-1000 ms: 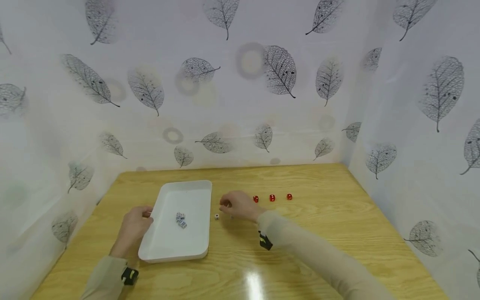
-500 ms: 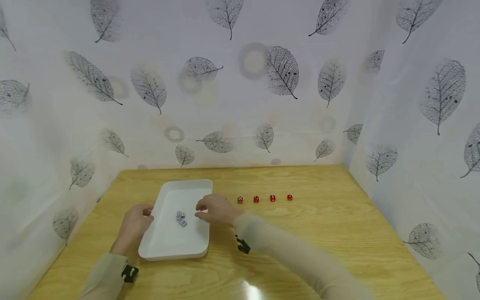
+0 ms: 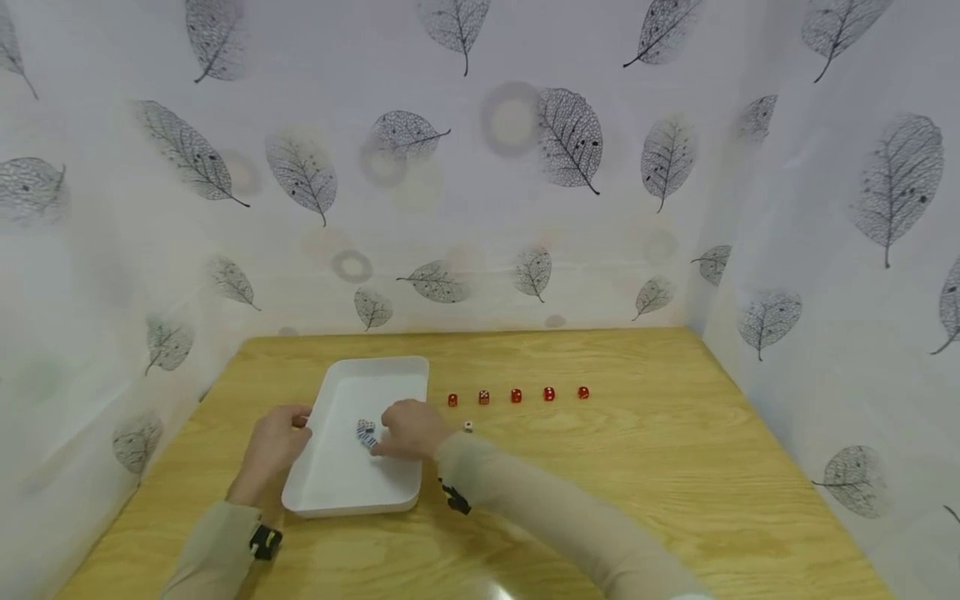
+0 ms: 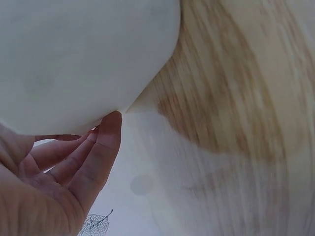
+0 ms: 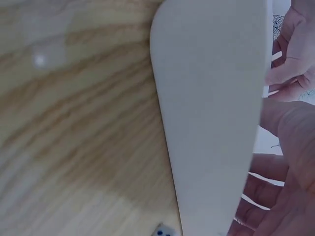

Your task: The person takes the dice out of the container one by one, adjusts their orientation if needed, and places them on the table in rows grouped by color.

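A white rectangular tray (image 3: 352,487) lies on the wooden table at left of centre. My left hand (image 3: 276,442) holds its left edge; the left wrist view has those fingers (image 4: 106,140) against the tray's outer wall. Inside the tray, several white dice (image 3: 366,433) with dark pips lie in a small cluster. My right hand (image 3: 414,429) reaches over the tray's right side, thumb and forefinger beside the cluster. Its fingertips are hidden behind the tray wall in the right wrist view, so any hold on a die cannot be made out.
Several red dice (image 3: 516,396) stand in a spaced row on the table, right of the tray. One white die (image 3: 468,427) sits in front of them, just beyond my right wrist. A pale leaf-patterned curtain (image 3: 495,208) encloses the table at the back and sides.
My right hand has moved left from beside the tray to the dice inside it, uncovering red dice in the row and one white die. My left hand has stayed at the tray's edge.
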`<state>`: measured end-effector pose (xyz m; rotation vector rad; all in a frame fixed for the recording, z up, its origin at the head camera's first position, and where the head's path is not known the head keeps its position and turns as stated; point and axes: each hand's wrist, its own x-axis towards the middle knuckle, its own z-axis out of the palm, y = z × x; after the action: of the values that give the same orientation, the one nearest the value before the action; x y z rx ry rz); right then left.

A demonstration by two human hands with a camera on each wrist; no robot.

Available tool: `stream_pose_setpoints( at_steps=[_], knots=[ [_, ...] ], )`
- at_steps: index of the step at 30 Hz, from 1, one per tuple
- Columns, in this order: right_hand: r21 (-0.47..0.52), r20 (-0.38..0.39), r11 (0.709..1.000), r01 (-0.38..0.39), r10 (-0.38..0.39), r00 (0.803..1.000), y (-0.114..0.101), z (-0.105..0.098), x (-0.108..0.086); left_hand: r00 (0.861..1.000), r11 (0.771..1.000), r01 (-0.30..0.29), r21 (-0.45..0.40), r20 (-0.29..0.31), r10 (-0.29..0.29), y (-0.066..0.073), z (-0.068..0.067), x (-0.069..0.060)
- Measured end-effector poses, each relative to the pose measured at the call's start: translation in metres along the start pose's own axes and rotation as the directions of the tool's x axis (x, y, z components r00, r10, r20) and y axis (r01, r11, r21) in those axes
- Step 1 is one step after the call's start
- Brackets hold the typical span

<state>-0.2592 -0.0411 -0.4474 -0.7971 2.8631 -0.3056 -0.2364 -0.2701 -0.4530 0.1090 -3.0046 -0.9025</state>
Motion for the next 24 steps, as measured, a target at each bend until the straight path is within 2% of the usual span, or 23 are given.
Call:
stream_pose_setpoints(
  at_steps=[4, 9, 18, 24],
  knots=[
    [-0.065, 0.001, 0.998, -0.026, 0.026, 1.0, -0.006, 0.007, 0.006, 1.0, 1.0, -0.024, 0.012, -0.011, 0.024, 0.002, -0.001, 0.001],
    [-0.108, -0.023, 0.994, -0.033, 0.031, 0.999, -0.01, 0.015, 0.011, 1.0, 1.0, -0.009, 0.005, 0.0, 0.009, 0.003, -0.003, -0.001],
    [0.022, -0.054, 0.998, -0.056, 0.057, 0.997, -0.011, 0.019, 0.013, 1.0, 1.0, -0.001, -0.001, 0.001, 0.001, 0.002, -0.001, -0.001],
    [0.064, -0.047, 0.994, -0.091, 0.094, 0.994, -0.013, 0.02, 0.013, 1.0, 1.0, 0.0, -0.001, 0.001, 0.0, 0.0, 0.0, 0.0]
  ],
)
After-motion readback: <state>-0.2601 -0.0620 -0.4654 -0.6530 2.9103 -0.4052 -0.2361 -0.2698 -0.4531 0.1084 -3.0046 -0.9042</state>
